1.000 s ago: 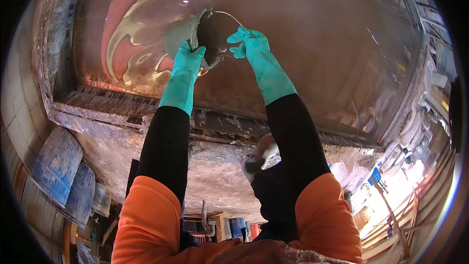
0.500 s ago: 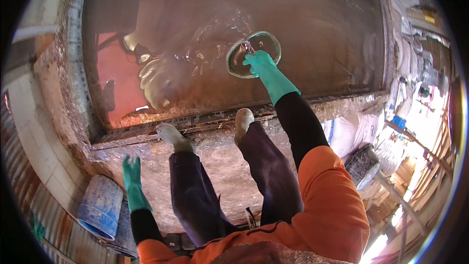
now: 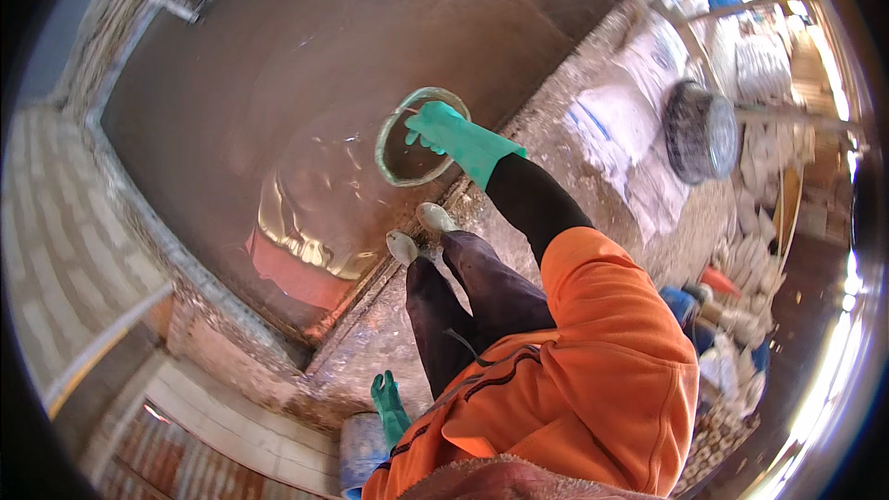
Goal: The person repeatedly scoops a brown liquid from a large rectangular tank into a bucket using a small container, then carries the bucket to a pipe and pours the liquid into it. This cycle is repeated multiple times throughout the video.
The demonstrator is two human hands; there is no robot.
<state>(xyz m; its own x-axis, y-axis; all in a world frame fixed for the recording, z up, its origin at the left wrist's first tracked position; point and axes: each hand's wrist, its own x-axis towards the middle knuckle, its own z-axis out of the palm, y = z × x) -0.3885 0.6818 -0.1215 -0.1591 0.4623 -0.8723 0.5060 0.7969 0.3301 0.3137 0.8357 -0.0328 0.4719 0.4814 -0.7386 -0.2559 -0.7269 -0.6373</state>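
My right hand [image 3: 440,128], in a long green rubber glove, is closed over a round bucket [image 3: 381,150]. The bucket's pale green rim shows as a ring at the surface of the brown liquid [image 3: 231,102]; its body is hidden. Part of a thin handle seems to run into the fingers. The bucket is close to the near edge of the large tank, just beyond my boots [image 3: 435,218]. My left hand [image 3: 390,406], gloved in green too, hangs low beside my leg with its fingers apart and holds nothing.
A pale-edged tank wall [image 3: 139,199] bounds the liquid on the left. White sacks [image 3: 616,125] and a dark drum [image 3: 699,134] are on the right. A blue barrel [image 3: 361,449] stands below my left hand. Corrugated sheet [image 3: 185,463] is at lower left.
The view has turned, so the tank now lies slanted. My right hand and the bucket have come nearer to the tank's near edge. My left hand still hangs at my side.
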